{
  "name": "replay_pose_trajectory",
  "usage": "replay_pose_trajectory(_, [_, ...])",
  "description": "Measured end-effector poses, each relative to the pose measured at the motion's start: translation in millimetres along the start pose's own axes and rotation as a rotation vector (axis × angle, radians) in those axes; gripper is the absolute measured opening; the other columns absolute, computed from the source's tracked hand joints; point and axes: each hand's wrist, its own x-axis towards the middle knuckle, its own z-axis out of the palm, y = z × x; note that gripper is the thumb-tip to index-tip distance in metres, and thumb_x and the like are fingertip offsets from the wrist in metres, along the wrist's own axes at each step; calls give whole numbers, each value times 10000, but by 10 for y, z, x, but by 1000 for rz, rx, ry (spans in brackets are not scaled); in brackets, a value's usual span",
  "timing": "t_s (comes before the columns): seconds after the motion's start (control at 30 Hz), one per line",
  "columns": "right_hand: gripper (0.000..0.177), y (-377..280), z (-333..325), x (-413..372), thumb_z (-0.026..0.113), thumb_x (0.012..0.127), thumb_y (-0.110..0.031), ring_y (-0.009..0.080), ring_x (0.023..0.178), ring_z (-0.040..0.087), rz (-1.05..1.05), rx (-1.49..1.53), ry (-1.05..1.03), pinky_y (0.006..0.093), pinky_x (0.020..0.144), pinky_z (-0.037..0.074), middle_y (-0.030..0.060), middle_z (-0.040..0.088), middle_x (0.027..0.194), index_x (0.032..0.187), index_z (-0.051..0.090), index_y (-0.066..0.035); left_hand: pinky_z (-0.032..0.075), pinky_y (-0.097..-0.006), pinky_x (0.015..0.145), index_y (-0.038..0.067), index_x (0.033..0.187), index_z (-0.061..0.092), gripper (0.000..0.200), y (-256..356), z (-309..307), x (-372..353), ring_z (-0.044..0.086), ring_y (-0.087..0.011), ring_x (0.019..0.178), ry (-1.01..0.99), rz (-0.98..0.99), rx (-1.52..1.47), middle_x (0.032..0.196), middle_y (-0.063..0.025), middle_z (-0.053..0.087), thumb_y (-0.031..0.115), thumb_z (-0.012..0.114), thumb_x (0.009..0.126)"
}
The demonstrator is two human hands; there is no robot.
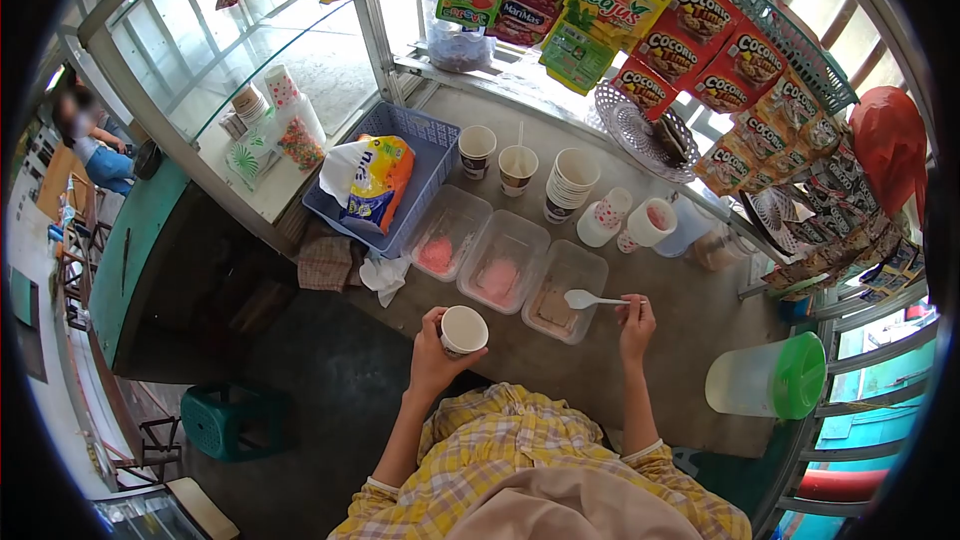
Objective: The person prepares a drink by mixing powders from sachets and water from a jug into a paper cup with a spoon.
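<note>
A white paper cup [463,329] is upright in my left hand [434,358], its fingers wrapped round the side. My right hand [636,325] pinches the handle of a white spoon [581,299], whose bowl is over the rightmost clear tub [565,328]. That tub holds a thin layer of brownish powder. Beside it, pink powder lies in the middle tub [499,281] and in the left tub [436,254]. Behind the tubs stand a paper cup [477,146], another cup with a stick in it [517,170] and a stack of cups [571,183].
A blue basket [436,149] with a colourful packet [377,181] is at the back left. A green-lidded container [770,378] stands at the right. Sachets [683,28] hang above the counter. A green stool [230,422] is at lower left; a person [97,145] is far left.
</note>
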Motion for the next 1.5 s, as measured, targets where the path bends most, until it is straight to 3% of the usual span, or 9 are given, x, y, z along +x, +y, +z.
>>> replay_pose_trajectory(0.17, [298, 105, 51, -136, 491, 1025, -258, 23, 542, 454, 37, 39, -22, 198, 490, 356, -4, 624, 685, 919, 656, -34, 526, -418, 808, 47, 1204, 411, 796, 112, 99, -113, 659, -332, 951, -44, -7, 48, 1042, -156, 647, 271, 906, 623])
replay_pose_trajectory(0.27, [296, 155, 10, -131, 490, 1024, -257, 25, 538, 450, 87, 113, 7, 197, 491, 355, 5, 638, 700, 925, 656, -33, 500, -370, 893, 53, 1249, 374, 831, 223, 153, -182, 632, -263, 1032, -90, -67, 48, 1097, -137, 625, 224, 908, 635])
replay_pose_trajectory(0.37, [296, 111, -99, -69, 490, 1024, -258, 28, 536, 447, 103, 105, -19, 199, 492, 357, 10, 642, 711, 925, 654, -33, 502, -376, 895, 55, 1249, 376, 831, 293, 272, -275, 629, -267, 1037, -67, -127, 23, 1104, -136, 623, 228, 908, 635])
replay_pose_trajectory(0.5, [295, 60, -199, -13, 491, 1023, -259, 31, 538, 444, 141, 157, -61, 204, 491, 358, 13, 641, 716, 925, 654, -34, 527, -413, 816, 46, 1217, 407, 798, 466, 500, -355, 658, -334, 984, -37, -54, 22, 1066, -165, 645, 287, 899, 638])
replay_pose_trajectory(1.07, [309, 118, -91, -36, 486, 1025, -287, 24, 588, 462, 180, 282, -101, 200, 522, 365, 18, 651, 740, 943, 651, -39, 488, -389, 901, 35, 1308, 371, 856, 57, 957, -212, 623, -321, 1065, -154, -151, -96, 1134, -190, 616, 272, 854, 642])
replay_pose_trajectory(1.17, [297, -73, -80, -104, 493, 1022, -287, 33, 584, 484, 200, 317, -177, 197, 539, 379, 22, 658, 747, 955, 653, -45, 490, -392, 901, 36, 1309, 376, 855, 98, 981, -230, 624, -321, 1074, -161, -170, -68, 1139, -193, 619, 283, 853, 644])
replay_pose_trajectory(1.37, [299, -387, -39, -380, 483, 1026, -269, 28, 594, 484, 79, 288, -537, 190, 546, 379, 30, 663, 758, 958, 649, -30, 494, -380, 905, 35, 1299, 396, 841, 200, 960, -254, 626, -299, 1079, -163, -133, -62, 1144, -182, 621, 277, 866, 645])
replay_pose_trajectory(1.5, [297, -258, -71, -227, 487, 1025, -259, 26, 580, 476, 90, 241, -270, 193, 527, 366, 26, 660, 742, 956, 654, -22, 494, -376, 907, 37, 1296, 404, 852, 172, 968, -276, 625, -287, 1071, -139, -116, -62, 1140, -168, 616, 298, 886, 644])
